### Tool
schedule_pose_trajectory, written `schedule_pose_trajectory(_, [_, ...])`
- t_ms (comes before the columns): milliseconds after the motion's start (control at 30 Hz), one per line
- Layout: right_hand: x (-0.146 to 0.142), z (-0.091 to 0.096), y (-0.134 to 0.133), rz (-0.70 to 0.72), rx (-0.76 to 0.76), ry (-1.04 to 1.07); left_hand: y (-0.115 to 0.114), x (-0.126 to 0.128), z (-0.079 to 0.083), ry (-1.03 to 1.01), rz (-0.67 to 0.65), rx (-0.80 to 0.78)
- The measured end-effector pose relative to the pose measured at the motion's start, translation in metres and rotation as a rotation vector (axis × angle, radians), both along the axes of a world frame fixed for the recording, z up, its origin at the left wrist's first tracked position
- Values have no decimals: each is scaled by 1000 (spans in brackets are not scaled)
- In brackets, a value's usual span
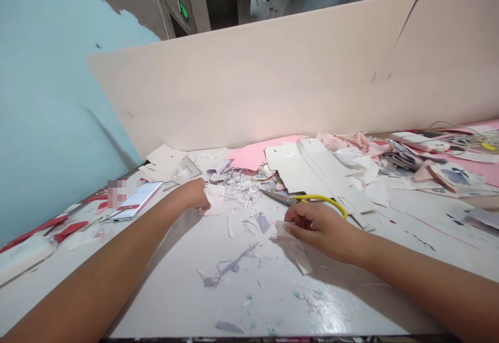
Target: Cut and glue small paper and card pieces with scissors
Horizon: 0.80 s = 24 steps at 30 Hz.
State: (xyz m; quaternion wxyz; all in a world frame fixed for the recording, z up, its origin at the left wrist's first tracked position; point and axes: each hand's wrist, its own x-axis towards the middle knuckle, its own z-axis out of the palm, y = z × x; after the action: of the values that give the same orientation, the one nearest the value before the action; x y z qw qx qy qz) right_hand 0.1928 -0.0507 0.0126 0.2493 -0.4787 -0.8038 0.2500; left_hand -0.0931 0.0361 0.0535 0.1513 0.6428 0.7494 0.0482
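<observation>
We find the right hand [322, 231] pinching a white paper offcut [293, 244] between thumb and fingertips, with the offcut trailing toward 5 o'clock from the grip, over a white tabletop [167, 301]. The left hand [194, 195] sits with its fingers curled and pressed together, knuckles upward, touching a white paper scrap [214, 201] at its 3 o'clock; we cannot tell whether it grips this scrap. Scissors with yellow handles [323, 202] lie just beyond the right hand at 12 o'clock, blades directed toward 9 o'clock. A heap of paper shreds [237, 187] lies between the hands, toward 12 o'clock. White card sheets [300, 169] and a pink paper sheet [253, 155] rest farther back. A smartphone [134, 201] lies at 9 o'clock from the left hand. Pink cloth [351, 143] and a card printed with a purple flower [454, 176] lie toward 2 o'clock. A pale upright board [249, 83] stands along the table's far edge.
</observation>
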Motion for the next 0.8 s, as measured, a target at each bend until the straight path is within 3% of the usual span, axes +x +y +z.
schedule_pose_trajectory(100, [0,0,0,8,25,4,5,-14,-2,-150,-42,-81])
schedule_pose_trajectory(233, [-1,0,1,3,54,44,0,-17,-2,-510,-97,-206])
schedule_pose_trajectory(367, [-4,-4,0,-43,35,141,-20,11,-4,-790,-158,-234])
schedule_pose_trajectory(567, [-6,0,-6,-75,-84,564,-56,66,-19,-1155,-262,-206])
schedule_pose_trajectory(800, [-7,5,-8,-89,-189,729,-78,90,-32,-1527,-256,-212])
